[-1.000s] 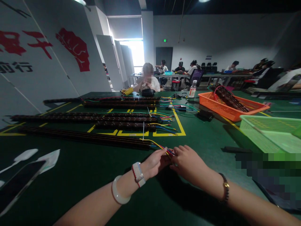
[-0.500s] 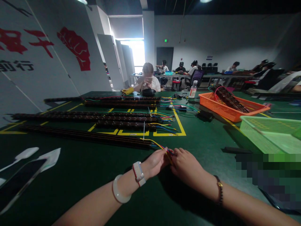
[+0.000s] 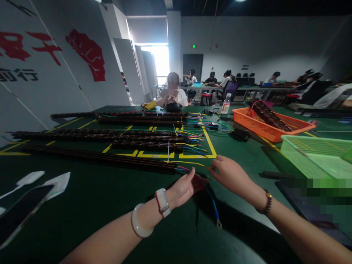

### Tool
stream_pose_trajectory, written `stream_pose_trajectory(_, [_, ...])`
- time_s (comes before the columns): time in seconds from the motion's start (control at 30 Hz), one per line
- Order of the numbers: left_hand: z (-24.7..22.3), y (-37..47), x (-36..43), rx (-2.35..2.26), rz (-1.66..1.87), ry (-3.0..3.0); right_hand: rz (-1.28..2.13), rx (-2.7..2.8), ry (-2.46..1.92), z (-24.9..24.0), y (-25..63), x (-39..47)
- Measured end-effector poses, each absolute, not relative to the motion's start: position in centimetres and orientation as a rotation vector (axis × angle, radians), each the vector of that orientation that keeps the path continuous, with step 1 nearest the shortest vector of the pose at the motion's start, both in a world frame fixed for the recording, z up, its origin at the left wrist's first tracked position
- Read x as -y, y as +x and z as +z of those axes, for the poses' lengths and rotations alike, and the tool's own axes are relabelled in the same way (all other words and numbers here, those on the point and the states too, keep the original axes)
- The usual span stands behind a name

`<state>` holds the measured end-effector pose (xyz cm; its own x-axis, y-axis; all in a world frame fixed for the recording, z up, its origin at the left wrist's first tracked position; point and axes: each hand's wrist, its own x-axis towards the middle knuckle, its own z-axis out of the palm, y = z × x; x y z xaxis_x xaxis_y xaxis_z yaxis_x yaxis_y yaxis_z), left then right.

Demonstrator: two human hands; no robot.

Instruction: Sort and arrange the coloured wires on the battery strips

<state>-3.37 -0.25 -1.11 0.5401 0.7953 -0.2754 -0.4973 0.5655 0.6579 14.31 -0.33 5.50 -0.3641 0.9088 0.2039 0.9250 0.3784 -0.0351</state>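
Note:
A long dark cable harness [image 3: 110, 159] lies across the near side of the table, a white zip tie [image 3: 168, 151] standing up near its right end. Coloured wires come out of that end. My left hand [image 3: 183, 187] cradles the blue and red wires between thumb and fingers. Past its fingers the blue wire [image 3: 212, 201] hangs down to a ring terminal [image 3: 219, 223]. To the right, my right hand [image 3: 233, 176] pinches the free end of the yellow wire [image 3: 192, 163], which is drawn away from the others. The fingertips partly hide that end.
Several more harnesses [image 3: 148, 137] lie behind on yellow-taped markings. An orange basket [image 3: 275, 135] holding another harness and a green basket [image 3: 302, 152] stand on the right. A phone [image 3: 26, 209] lies at left. A person [image 3: 180, 96] sits opposite, near a bottle [image 3: 226, 104].
My right hand has moved up and right, pulling the yellow wire out of the bunch. The blue wire's end now hangs free below my left hand, which has barely moved.

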Motion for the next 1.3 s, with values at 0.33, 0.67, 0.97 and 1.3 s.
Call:
stream_pose_trajectory(0.33, [-0.7,-3.4,0.3,-0.595,0.794,0.554,-0.494,2.461,-1.571,0.7,16.4,-4.0])
stream_pose_trajectory(0.67, [-0.9,-3.6,0.1,-0.582,0.792,0.561,-0.199,2.403,-1.419,-1.5,16.9,-4.3])
stream_pose_trajectory(0.97, [-0.9,-3.7,0.1,-0.561,0.781,0.563,0.125,2.118,-1.243,-0.8,16.4,-2.3])
stream_pose_trajectory(1.3, [-1.6,-3.6,-0.2,-0.578,0.749,0.492,-0.208,2.595,-0.583,0.9,14.9,0.6])
